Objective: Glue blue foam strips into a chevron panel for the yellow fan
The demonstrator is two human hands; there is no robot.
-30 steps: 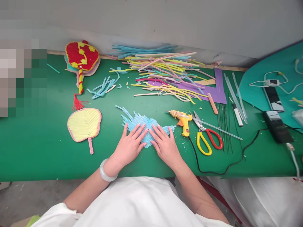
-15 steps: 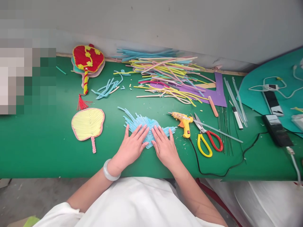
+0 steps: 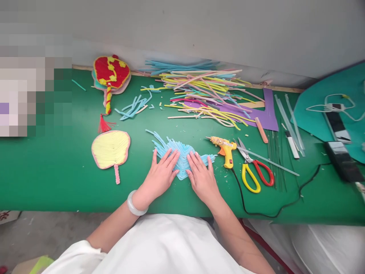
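Observation:
A light blue fan-shaped piece of pipe cleaners (image 3: 182, 161) lies flat on the green table (image 3: 71, 179), its strips set in a V pattern with loose ends sticking out at both sides. My left hand (image 3: 162, 171) rests flat on its left part, fingers stretched out. On the right part lies my right hand (image 3: 203, 177), likewise flat with fingers spread. Between the two hands the middle of the blue piece shows; the parts under my palms and fingers are hidden. Right of my right hand is a yellow hot glue gun (image 3: 226, 149) with a clear glue stick in its back.
Scissors (image 3: 258, 177) with yellow and red handles lie beside the glue gun's black cord. A yellow fan (image 3: 111, 149) and a red fan (image 3: 112, 72) lie at left. Many coloured pipe cleaners (image 3: 205, 89) are heaped at the back. A black power bank-like box (image 3: 345, 161) sits far right.
The whole view has shifted slightly, so the table things appear a little further right. My right hand has slid slightly outward; both hands stay flat on the blue piece.

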